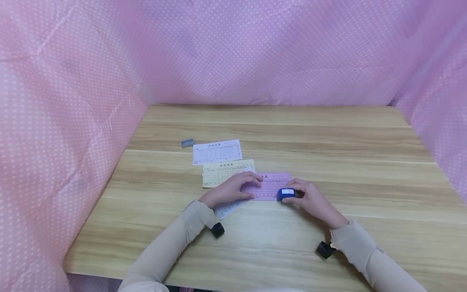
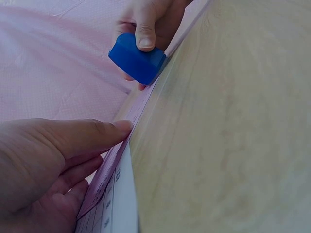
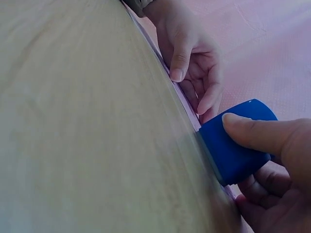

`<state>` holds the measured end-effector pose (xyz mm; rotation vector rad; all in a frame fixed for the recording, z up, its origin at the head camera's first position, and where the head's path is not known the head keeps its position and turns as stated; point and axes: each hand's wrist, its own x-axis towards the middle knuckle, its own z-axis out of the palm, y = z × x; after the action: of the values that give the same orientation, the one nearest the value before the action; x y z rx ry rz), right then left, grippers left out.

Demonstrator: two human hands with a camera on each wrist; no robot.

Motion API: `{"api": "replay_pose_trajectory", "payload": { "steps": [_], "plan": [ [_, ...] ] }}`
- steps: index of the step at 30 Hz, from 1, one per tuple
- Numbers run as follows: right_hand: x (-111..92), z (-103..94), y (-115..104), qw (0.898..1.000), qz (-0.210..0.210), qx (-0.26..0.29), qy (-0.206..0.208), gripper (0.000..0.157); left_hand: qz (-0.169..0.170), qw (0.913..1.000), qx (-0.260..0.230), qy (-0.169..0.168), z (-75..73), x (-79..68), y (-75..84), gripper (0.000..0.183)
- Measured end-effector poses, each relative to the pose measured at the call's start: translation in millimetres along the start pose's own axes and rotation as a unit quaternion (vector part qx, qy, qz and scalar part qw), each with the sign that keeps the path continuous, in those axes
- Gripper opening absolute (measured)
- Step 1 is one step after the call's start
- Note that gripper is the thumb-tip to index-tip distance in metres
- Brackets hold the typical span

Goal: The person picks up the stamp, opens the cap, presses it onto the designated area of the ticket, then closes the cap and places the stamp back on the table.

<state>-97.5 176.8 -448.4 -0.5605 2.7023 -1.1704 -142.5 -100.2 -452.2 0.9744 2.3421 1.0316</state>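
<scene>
In the head view my right hand point(image 1: 311, 198) grips a blue hand stamp point(image 1: 286, 194) with a white label on top, thumb on one side and fingers on the other. The stamp stands at the lower right corner of a pink printed form point(image 1: 270, 187). My left hand point(image 1: 235, 189) rests on that form's left part, its thumb point(image 2: 109, 133) at the near edge and fingers spread loosely. Beneath the pink form and left hand, a white form point(image 1: 230, 209) sticks out at a slant. The right wrist view shows the blue stamp point(image 3: 238, 143) with its base against the form.
A yellow printed form point(image 1: 215, 175) lies just left of the pink one, partly under my left hand. Behind it is another white form point(image 1: 217, 153), with a small grey-blue translucent block point(image 1: 187, 142) at its upper left corner. Pink dotted cloth point(image 1: 255, 52) surrounds the wooden table point(image 1: 328, 138).
</scene>
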Motion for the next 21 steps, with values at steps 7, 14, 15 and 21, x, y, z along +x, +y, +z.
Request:
{"api": "replay_pose_trajectory", "payload": {
  "steps": [7, 14, 15, 21],
  "plan": [
    [0.9, 2.1, 2.8, 1.000, -0.009, -0.001, -0.002, 0.028, 0.000, 1.0000, -0.005, 0.004, 1.0, -1.7, -1.6, 0.037],
    [-0.4, 1.1, 0.5, 1.000, 0.000, 0.003, -0.011, 0.028, 0.004, 1.0000, -0.007, 0.000, 2.1, -0.8, -3.2, 0.037],
    [-0.5, 0.7, 0.2, 1.000, 0.000, 0.004, -0.012, 0.028, 0.006, 1.0000, -0.007, 0.000, 1.9, -0.7, -3.1, 0.037],
    [0.1, -1.8, -0.7, 1.000, 0.000, 0.006, -0.012, 0.028, 0.012, 0.9999, -0.002, 0.003, 0.2, 0.8, -2.6, 0.035]
  ]
}}
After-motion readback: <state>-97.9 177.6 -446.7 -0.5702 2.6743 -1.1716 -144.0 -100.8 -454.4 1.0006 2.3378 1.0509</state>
